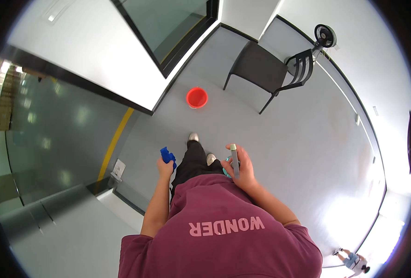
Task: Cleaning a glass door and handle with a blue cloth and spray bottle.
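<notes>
My left hand is closed around a crumpled blue cloth, held out beside my left thigh. In front of my right hip, my right hand grips a narrow grey bar-like tool with a pale green end. A teal object shows behind the fingers of that same hand, mostly hidden, so I cannot tell its kind. Ahead of my feet, a red plastic bucket stands upright on the grey floor, apart from both hands.
A black chair stands ahead to the right, with a fan behind it. A black-framed glass panel and a white wall bound the left. Yellow floor tape runs beyond the doorway. Another person is far off at lower right.
</notes>
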Demonstrator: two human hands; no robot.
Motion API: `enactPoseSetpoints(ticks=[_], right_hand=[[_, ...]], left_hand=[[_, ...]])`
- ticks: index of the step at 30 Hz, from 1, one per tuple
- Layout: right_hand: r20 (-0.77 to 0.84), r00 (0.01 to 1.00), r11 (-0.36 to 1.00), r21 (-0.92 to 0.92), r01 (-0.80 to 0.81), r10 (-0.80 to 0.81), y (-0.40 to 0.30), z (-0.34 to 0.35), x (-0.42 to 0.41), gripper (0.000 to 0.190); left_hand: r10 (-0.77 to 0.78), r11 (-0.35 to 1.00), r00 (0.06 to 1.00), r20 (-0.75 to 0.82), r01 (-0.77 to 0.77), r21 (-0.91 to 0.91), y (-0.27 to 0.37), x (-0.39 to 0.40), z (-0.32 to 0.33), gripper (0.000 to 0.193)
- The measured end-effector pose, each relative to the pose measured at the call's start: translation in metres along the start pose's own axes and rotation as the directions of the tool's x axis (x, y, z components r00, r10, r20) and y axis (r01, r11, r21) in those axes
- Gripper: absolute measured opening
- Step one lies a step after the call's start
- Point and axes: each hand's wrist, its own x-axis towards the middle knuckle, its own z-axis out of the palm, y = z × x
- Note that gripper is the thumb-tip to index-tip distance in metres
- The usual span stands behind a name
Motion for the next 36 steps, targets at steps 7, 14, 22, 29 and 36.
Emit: enactPoseSetpoints(ticks=[7,14,22,29,36], right_hand=[[-0.175,0.985,0.999,0.048,0.024,-0.016,-0.005,0.001,0.106,0.046],[-0.228,0.963,0.988,-0.089,0.124,-0.141,-0.025,0.018,0.243,0.046],[0.010,0.983,0.979,0.091,0.183,-0.184,-0.047,0.041,0.348,0.051],[0.067,0.997,0.980,0.196,0.030,-0.044,-0.045,0.038,0.426,0.052],[0.252,0.949,0.977,0.145,0.157,-0.190,-0.022,0.026,0.526,0.049]], left_hand=[[-0.047,0.996,0.994,0.098,0.039,0.080,0.043,0.096,0.024,0.040],[-0.119,0.986,0.988,0.100,0.105,0.131,0.092,0.217,0.023,0.049],[-0.168,0.981,0.959,0.229,0.185,-0.056,0.197,0.326,0.017,0.051],[-0.109,0.959,0.944,0.310,0.182,-0.216,0.234,0.351,0.056,0.054],[-0.128,0.976,0.990,0.053,0.136,-0.171,0.298,0.355,0.093,0.063]])
